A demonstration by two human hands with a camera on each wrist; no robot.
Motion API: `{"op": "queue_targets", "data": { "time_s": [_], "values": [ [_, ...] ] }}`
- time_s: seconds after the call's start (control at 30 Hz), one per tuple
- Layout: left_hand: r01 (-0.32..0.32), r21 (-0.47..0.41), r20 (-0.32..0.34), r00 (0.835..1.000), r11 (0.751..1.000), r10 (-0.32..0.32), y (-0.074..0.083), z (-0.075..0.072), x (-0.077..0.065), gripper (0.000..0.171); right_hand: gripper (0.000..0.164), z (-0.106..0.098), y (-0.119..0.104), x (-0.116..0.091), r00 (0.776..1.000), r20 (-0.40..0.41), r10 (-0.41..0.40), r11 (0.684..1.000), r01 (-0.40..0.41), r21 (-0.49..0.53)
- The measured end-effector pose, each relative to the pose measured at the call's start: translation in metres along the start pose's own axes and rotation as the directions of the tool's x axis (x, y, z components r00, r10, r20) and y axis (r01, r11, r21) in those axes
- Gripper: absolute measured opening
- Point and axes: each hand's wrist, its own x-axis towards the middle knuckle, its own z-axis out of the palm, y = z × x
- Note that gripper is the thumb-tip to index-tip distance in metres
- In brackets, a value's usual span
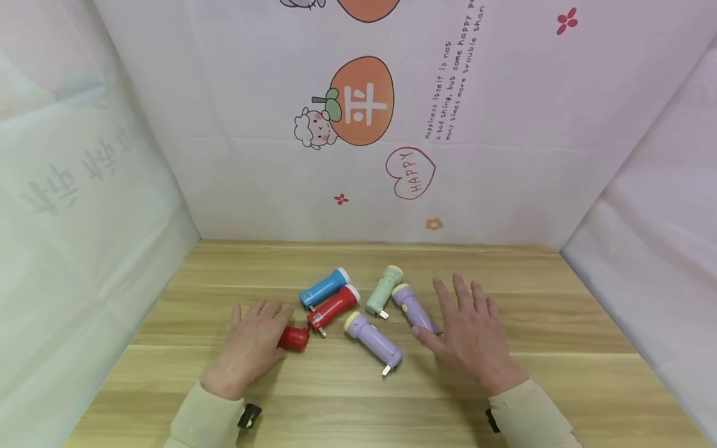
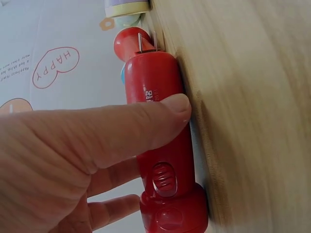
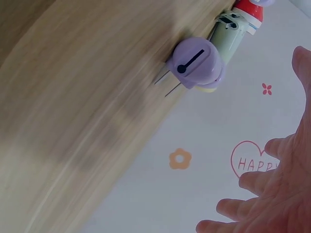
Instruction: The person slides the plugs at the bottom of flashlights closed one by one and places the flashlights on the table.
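Observation:
In the head view, my left hand (image 1: 252, 343) lies over a red flashlight (image 1: 294, 338), hiding its head end. The left wrist view shows my thumb (image 2: 150, 127) across the body of this red flashlight (image 2: 160, 77), fingers on its far side, two plug prongs out at its tail. My right hand (image 1: 473, 336) has its fingers spread and holds nothing; the thumb tip is right at the tail of a purple flashlight (image 1: 416, 312). Seen from the right wrist, that purple flashlight (image 3: 199, 63) points its round tail and two metal prongs my way.
A second red flashlight (image 1: 332, 308) lies beside a blue one (image 1: 323, 289) near the middle. To their right are a pale green flashlight (image 1: 384, 291) and another purple flashlight (image 1: 375, 342). White printed cloth (image 1: 269, 186) walls the wooden table (image 1: 504, 267) at back and sides.

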Motion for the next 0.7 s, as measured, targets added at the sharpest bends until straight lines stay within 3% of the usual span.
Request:
{"op": "queue_targets", "data": {
  "time_s": [0.33, 0.5, 0.7],
  "values": [
    [-0.023, 0.047, 0.028, 0.999, 0.999, 0.021, 0.0040, 0.0059, 0.0031, 0.053, 0.100, -0.0018, -0.0035, 0.0000, 1.000, 0.021, 0.003, 1.000, -0.003, 0.004],
    [-0.030, 0.046, 0.036, 0.999, 0.998, 0.028, 0.0054, 0.0082, 0.0043, 0.052, 0.100, -0.0025, -0.0050, -0.0002, 1.000, 0.022, 0.000, 1.000, 0.000, 0.008],
    [-0.045, 0.048, -0.005, 0.999, 0.998, 0.046, 0.0052, 0.0099, 0.0036, 0.047, 0.099, -0.0045, -0.0077, 0.0004, 1.000, 0.012, -0.004, 1.000, 0.004, 0.009]
  ]
}}
